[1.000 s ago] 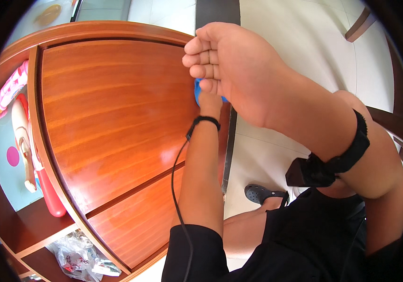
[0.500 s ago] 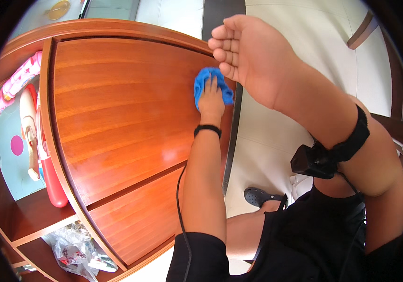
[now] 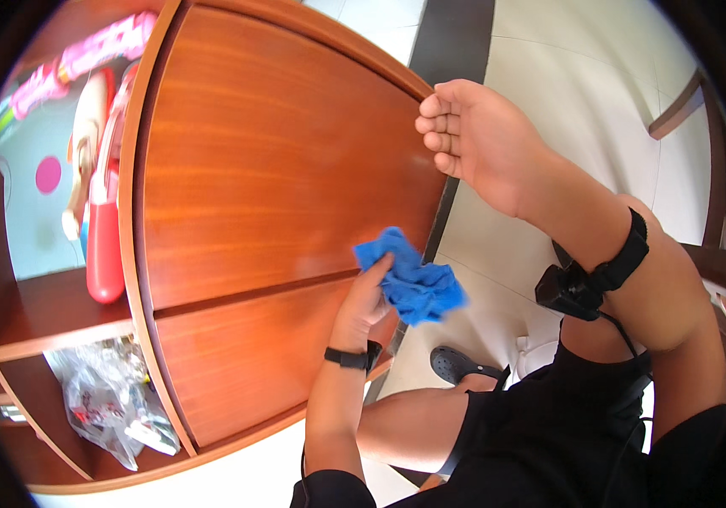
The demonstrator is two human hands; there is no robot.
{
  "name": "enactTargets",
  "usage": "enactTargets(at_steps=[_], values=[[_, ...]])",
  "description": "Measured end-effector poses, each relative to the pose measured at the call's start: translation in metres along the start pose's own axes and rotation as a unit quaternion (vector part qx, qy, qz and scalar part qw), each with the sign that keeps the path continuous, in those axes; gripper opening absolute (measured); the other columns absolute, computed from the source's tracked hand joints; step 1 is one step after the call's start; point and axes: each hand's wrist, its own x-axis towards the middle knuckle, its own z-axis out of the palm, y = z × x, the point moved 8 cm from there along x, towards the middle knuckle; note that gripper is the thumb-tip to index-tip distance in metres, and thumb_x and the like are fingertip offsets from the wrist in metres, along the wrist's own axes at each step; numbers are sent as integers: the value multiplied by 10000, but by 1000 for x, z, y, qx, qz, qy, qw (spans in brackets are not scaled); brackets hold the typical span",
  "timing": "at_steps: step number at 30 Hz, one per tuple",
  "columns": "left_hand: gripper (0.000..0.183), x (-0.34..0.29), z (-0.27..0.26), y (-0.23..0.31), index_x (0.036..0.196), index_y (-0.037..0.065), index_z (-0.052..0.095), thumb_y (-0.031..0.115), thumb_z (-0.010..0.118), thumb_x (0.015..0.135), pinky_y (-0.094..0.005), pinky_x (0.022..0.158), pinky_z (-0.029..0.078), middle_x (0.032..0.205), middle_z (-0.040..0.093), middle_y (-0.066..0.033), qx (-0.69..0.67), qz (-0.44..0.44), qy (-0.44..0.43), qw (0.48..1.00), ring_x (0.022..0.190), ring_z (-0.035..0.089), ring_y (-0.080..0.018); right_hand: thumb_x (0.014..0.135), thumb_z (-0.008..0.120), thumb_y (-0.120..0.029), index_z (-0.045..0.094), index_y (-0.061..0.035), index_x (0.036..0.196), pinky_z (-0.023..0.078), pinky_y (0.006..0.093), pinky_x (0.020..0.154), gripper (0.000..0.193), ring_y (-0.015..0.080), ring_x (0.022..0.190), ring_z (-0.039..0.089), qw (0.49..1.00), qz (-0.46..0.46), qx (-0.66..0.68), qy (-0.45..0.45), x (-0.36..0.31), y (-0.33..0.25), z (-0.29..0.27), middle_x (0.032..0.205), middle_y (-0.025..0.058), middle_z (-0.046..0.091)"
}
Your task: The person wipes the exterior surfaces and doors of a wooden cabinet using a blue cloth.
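Note:
My left hand (image 3: 366,298) grips a crumpled blue cloth (image 3: 420,284), its thumb lying on top of the fabric. Part of the cloth hangs past the fingers, over the lower right of a glossy reddish-brown wooden cabinet door (image 3: 287,161). Further up and to the right, my right hand (image 3: 490,140) is raised by the cabinet's right edge. Its palm shows, the fingers are loosely bent, and nothing is in it. Whether its fingertips touch the edge I cannot tell.
Open shelves at the left hold pink toys (image 3: 96,51), a red toy (image 3: 105,254) and a clear plastic bag (image 3: 113,398). A dark floor strip (image 3: 456,42) runs along pale tiles (image 3: 566,68). My foot wears a dark clog (image 3: 460,364); wooden furniture (image 3: 676,110) stands far right.
My left hand has come off the upper right of the door, nearer to me, lifting the cloth it was pressing flat. The view has shifted; my right hand keeps its pose.

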Motion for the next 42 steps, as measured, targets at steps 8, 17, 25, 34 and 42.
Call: enactTargets(at_steps=[8,17,25,34,42], values=[[723,-150,86,80,1516,35,370,564,394,1024,-552,1166,321,1526,420,-220,-445,261,-323,794,1371,434,-416,987,542,-204,625,-83,953,513,299,746,150,133,800,605,981,70,-114,-143,10,90,14,860,40,642],[798,-141,66,60,1526,23,346,630,349,1008,-531,1135,374,1536,411,-206,-318,228,-189,901,1366,448,-385,996,571,-256,576,-85,1254,468,353,994,309,194,1106,594,903,211,69,-368,-68,162,59,1210,88,617],[655,-141,17,52,1500,13,390,388,605,1009,-412,1116,407,1477,497,-146,-167,214,-137,953,1332,498,-262,1003,555,-345,499,-104,1417,400,409,1113,482,256,1260,547,834,28,-299,-463,-87,139,100,1405,102,552],[362,-159,-24,79,1006,15,662,368,579,1005,-372,716,502,938,657,-158,280,313,182,889,779,654,-270,1024,446,-524,487,-97,1450,373,451,1146,605,298,1324,514,908,313,6,-277,-96,177,68,1432,109,555],[385,-181,-42,79,1304,14,575,255,593,1004,-275,648,523,890,657,-50,66,306,144,939,669,652,-122,939,533,-619,547,-27,1270,557,453,782,679,320,944,652,883,70,-44,-462,-70,102,117,1151,184,649]])
